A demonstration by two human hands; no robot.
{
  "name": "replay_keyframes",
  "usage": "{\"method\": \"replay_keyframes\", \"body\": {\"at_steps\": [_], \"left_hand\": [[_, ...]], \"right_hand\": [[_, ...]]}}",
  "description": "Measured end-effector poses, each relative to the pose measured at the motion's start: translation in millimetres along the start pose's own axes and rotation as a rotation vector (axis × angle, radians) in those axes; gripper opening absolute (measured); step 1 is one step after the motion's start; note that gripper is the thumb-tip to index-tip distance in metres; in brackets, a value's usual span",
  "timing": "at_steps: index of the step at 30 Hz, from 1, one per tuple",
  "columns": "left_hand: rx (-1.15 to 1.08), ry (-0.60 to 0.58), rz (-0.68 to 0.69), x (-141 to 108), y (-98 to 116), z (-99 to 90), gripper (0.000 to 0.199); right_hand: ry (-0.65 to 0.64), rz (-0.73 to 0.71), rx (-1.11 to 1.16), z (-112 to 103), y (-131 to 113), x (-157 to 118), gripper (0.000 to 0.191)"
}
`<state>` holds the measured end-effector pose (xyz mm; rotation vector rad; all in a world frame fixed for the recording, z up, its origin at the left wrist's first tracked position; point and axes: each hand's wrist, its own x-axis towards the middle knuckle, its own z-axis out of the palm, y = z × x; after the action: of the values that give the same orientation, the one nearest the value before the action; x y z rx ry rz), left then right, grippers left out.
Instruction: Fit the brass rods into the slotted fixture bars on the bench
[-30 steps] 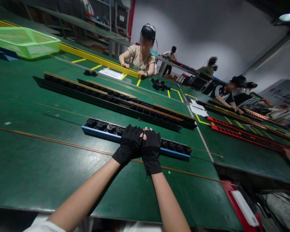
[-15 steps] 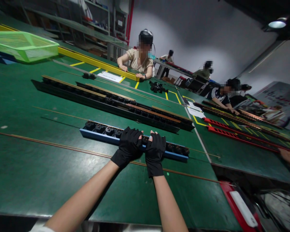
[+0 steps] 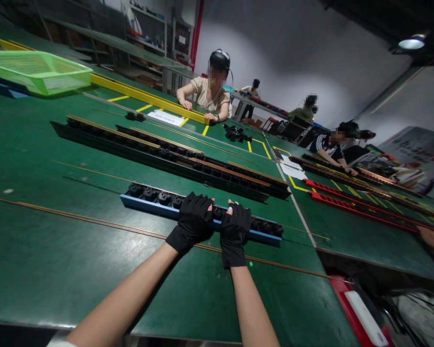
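A blue channel rail (image 3: 150,206) filled with a row of black blocks (image 3: 164,198) lies on the green table, tilted slightly down to the right in view. My left hand (image 3: 194,217), in a black fingerless glove, is closed over its middle. Right beside it, my right hand (image 3: 236,224), gloved alike, grips the rail too, thumbs close together. A thin brass rod (image 3: 90,171) runs along the top of the blocks and sticks out past both ends of the rail. My fingertips on the far side are mostly hidden.
Behind lie long black rails (image 3: 130,144) with brass rods. Loose rods (image 3: 94,220) cross the table in front. A green basket (image 3: 54,79) stands at far left, a yellow rail (image 3: 148,99) beyond. Red rails (image 3: 347,202) lie to the right. A co-worker (image 3: 211,94) sits opposite.
My right hand has shifted very slightly to the right along the blue rail. My left hand keeps its place. The whole view has moved a little.
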<state>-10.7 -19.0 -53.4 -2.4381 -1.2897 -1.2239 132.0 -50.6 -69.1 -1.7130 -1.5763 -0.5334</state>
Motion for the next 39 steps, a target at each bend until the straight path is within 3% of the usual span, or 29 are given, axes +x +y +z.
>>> {"method": "replay_keyframes", "body": {"at_steps": [20,30,39], "left_hand": [[0.056,0.056,0.019,-0.5,-4.0,7.9,0.025],[0.04,-0.017,0.028,-0.4,-3.9,3.9,0.03],[0.022,-0.061,0.032,1.9,-2.6,-0.3,0.03]], "right_hand": [[0.021,-0.002,-0.007,-1.8,-0.6,0.7,0.036],[0.08,-0.164,0.022,7.3,0.7,-0.8,0.026],[0.065,-0.16,-0.015,4.1,-4.6,3.7,0.028]]}}
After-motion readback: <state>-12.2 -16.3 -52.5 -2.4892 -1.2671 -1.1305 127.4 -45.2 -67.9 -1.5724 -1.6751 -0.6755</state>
